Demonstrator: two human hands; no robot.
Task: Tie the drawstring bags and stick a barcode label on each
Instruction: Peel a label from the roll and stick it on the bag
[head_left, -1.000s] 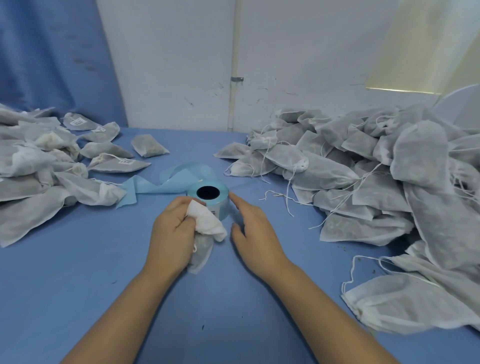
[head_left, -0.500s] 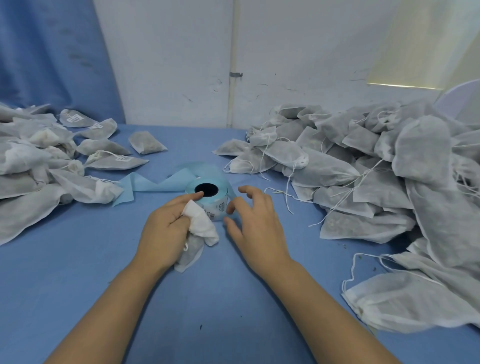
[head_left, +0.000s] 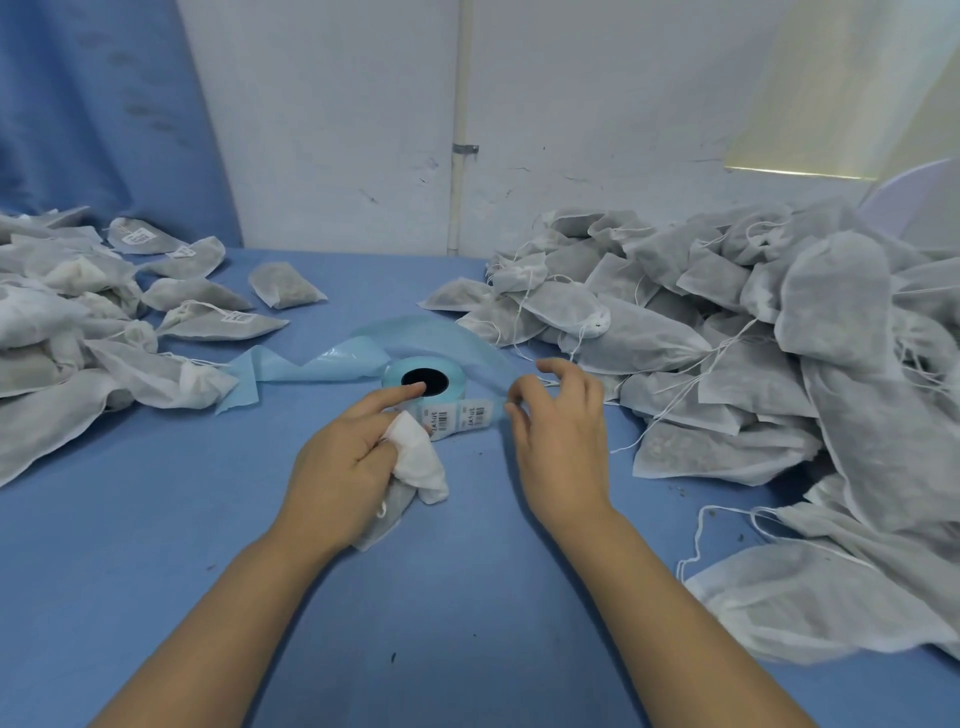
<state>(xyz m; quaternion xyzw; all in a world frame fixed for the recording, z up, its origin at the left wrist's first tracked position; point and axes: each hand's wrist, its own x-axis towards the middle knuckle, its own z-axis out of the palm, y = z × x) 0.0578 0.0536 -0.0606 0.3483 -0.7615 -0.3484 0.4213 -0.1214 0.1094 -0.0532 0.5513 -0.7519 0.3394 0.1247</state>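
Head view. Just in front of pale blue cylindrical label roll (head_left: 423, 382): small white fabric drawstring bag (head_left: 418, 457), clenched in left hand (head_left: 343, 462), index finger laid on roll's top. Right of roll: right hand (head_left: 561, 431), fingers curled beside unrolled barcode label strip (head_left: 460, 418); grasp impossible to tell. Farther right, heap of grey fabric bags (head_left: 727, 332).

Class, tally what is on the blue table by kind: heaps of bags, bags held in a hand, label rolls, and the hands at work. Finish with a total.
Heaps of bags: 2, the left heap and the right heap
Bag held in a hand: 1
Label roll: 1
Hands: 2, the left hand and the right hand
Total: 6
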